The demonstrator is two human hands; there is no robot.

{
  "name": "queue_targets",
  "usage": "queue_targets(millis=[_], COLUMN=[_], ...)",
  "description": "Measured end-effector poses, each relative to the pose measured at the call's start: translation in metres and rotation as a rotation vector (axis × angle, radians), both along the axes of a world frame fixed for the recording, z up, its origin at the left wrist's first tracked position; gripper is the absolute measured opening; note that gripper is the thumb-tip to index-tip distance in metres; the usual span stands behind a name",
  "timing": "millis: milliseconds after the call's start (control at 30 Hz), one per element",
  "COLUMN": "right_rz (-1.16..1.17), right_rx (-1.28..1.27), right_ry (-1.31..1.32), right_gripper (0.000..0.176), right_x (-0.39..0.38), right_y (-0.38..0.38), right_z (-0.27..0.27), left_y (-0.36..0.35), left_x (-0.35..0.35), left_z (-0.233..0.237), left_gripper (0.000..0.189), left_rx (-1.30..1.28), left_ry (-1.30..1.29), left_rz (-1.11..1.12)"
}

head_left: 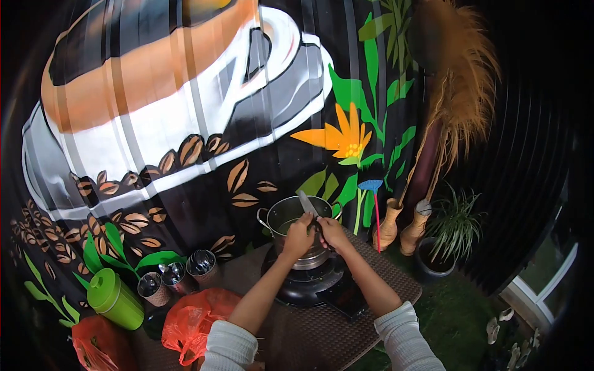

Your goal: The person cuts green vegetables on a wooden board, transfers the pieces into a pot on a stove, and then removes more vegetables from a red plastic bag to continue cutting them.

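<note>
Both hands are close together over a steel two-handled pot (285, 217). A knife (307, 203) points up and to the left, its blade showing above my fingers. My right hand (332, 234) is closed at the lower end of the blade, where the handle is hidden. My left hand (299, 235) is closed beside it, fingers pinched near the blade; whatever they hold is too small or hidden to name. Under the pot is a black portable stove (309, 289). Pale liquid seems to be inside the pot, partly covered by my hands.
On the brown woven-pattern table (281, 337) are a red plastic bag (201, 318), a green lidded canister (116, 298) and cups of cutlery (201, 264). Another red bag (99, 343) is at far left. A potted plant (436, 256) and wooden vases (388, 227) stand right, near the painted wall.
</note>
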State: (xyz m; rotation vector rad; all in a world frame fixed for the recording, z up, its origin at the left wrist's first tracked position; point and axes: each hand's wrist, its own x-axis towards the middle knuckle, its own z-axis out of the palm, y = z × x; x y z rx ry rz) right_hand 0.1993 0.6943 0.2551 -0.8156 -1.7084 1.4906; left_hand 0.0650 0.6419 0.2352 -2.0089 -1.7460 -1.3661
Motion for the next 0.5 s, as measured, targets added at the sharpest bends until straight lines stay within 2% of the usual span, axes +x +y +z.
queue_targets(millis=[100,167,267,300,333,400,467,500], right_rz=[0.028,0.034,0.035,0.034,0.044,0.053,0.045,0.047], right_rx=[0.010,0.014,0.007,0.006,0.010,0.017,-0.002,-0.002], right_ry=[-0.035,-0.041,-0.062,-0.063,-0.073,-0.081,-0.071,-0.073], right_gripper=[0.038,0.038,0.039,0.039,0.039,0.040,0.040,0.040], right_x=[0.000,-0.001,-0.001,0.001,0.002,0.003,0.002,0.002], right_y=[0.004,0.006,0.005,0.004,0.001,0.001,0.001,0.002], right_z=[-0.003,-0.004,-0.001,0.003,0.007,0.008,0.008,0.006], left_y=[-0.018,-0.023,-0.027,-0.012,-0.004,0.006,0.007,-0.002], left_x=[0.001,-0.004,-0.007,-0.017,-0.020,-0.018,-0.015,-0.009], left_z=[0.016,0.038,0.057,0.035,0.025,0.018,0.013,0.020], left_gripper=[0.034,0.028,0.025,0.024,0.024,0.025,0.027,0.026], left_rx=[-0.049,-0.326,-0.346,-0.011,-0.013,0.195,0.203,0.032], left_ry=[-0.085,-0.130,-0.240,-0.103,-0.103,-0.080,-0.008,-0.069], left_rz=[0.044,0.231,0.245,0.213,0.213,-0.002,0.011,0.041])
